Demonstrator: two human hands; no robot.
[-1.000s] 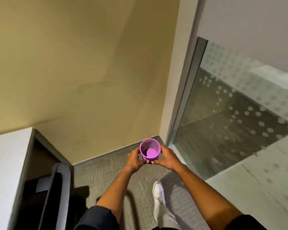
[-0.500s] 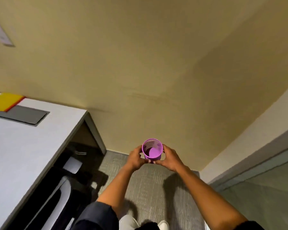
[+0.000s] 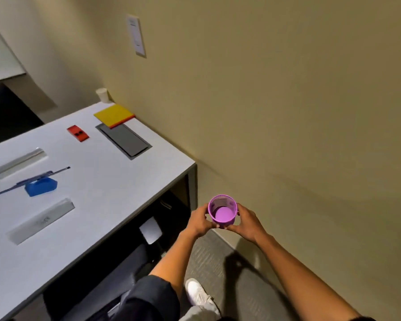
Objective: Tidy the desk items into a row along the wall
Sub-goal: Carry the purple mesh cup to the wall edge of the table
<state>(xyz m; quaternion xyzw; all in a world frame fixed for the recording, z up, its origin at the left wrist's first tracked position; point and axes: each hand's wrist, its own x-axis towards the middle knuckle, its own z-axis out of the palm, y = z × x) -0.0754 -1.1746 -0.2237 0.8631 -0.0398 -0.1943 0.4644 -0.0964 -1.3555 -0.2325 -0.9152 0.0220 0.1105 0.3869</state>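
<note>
Purple cup cradled in both my hands, off to the right of the surface.

My left hand (image 3: 198,222) and right hand (image 3: 245,222) curl round the upright purple cup (image 3: 222,212), held above the carpet near the wall. On the white surface (image 3: 116,181) lie a yellow pad (image 3: 114,114) by the wall, a red block (image 3: 78,133), a blue holder (image 3: 41,186) with a pen (image 3: 33,180) across it, and two clear rulers, one far (image 3: 20,162), one near (image 3: 41,221).

Two bare forearms, dark short sleeves (image 3: 148,295) ending at the upper arms, bare hands, light grey trouser leg (image 3: 197,315), white lace-up shoe (image 3: 200,296) with a white sole
</note>
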